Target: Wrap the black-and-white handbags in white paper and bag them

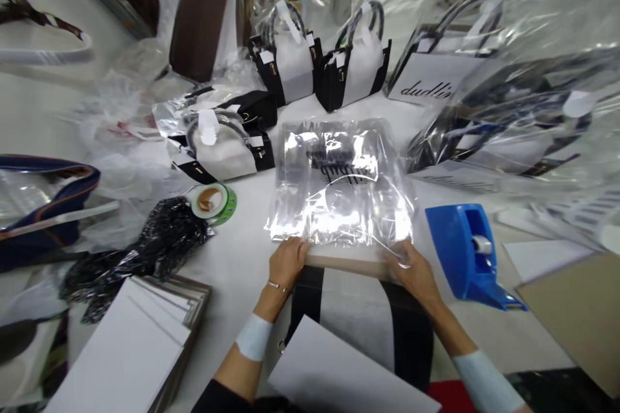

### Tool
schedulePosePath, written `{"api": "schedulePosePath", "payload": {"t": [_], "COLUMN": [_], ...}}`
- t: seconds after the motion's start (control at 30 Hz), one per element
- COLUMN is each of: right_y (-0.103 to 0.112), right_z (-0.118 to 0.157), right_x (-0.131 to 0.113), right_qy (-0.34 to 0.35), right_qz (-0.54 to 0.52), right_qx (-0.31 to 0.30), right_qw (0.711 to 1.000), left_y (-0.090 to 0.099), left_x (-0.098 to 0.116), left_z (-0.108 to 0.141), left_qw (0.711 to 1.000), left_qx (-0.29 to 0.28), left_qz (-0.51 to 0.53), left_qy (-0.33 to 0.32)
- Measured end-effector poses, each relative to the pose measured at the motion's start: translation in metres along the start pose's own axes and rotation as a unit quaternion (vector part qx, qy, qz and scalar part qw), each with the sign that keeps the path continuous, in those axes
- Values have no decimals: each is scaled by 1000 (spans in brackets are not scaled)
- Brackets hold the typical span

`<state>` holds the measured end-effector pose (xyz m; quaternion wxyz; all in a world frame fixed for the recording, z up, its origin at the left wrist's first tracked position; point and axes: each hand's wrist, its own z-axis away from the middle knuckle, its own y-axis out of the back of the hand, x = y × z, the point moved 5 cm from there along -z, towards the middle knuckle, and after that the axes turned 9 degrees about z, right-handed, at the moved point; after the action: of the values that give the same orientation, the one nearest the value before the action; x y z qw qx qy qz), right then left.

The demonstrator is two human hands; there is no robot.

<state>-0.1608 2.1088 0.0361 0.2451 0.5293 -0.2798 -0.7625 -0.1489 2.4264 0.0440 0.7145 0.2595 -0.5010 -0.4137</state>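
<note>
A clear plastic bag (293, 200) printed with dark lettering lies flat on the table in front of me. My left hand (289, 262) is closed at its near left corner. At the near right corner my right hand (413, 272) grips the plastic, thumb on top. A brown cardboard edge (346, 263) shows between my hands, just below the plastic; whether the fingers also hold it is hidden. Nearer to me lies a black handbag (411, 335) with a white wrap (356, 310) around its middle. A white card (339, 371) partly covers it.
Several wrapped black handbags (295, 71) stand behind the plastic bag. A blue tape dispenser (448, 232) sits at the right. On the left are tape rolls (232, 206), crumpled black plastic (169, 229) and a stack of white boards (121, 348). Plastic-covered bags (513, 148) crowd the far right.
</note>
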Motion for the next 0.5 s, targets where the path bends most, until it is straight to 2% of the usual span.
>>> {"api": "schedulePosePath", "payload": {"t": [0.07, 0.13, 0.27, 0.33, 0.4, 0.5], "right_y": [-3, -6, -15, -17, -17, -15], "right_z": [1, 2, 11, 18, 25, 38], "right_x": [-3, -4, -3, 0, 8, 25], "right_qy": [-3, -27, -102, -125, -152, -201], "right_qz": [4, -17, -124, -170, -196, -215], "right_qx": [-29, -60, -141, -167, -157, -82], "right_qw": [1000, 998, 977, 963, 956, 952], "left_y": [-3, -5, -5, -5, -10, -19], "left_x": [-7, -11, -15, -19, -23, -26], "left_z": [2, 2, 3, 5, 8, 16], "left_qw": [999, 998, 990, 973, 941, 897], "left_qx": [-22, -33, -5, 4, -21, -88], "left_qz": [22, 45, 135, 224, 323, 417], "left_qy": [34, 43, 41, 62, 98, 119]}}
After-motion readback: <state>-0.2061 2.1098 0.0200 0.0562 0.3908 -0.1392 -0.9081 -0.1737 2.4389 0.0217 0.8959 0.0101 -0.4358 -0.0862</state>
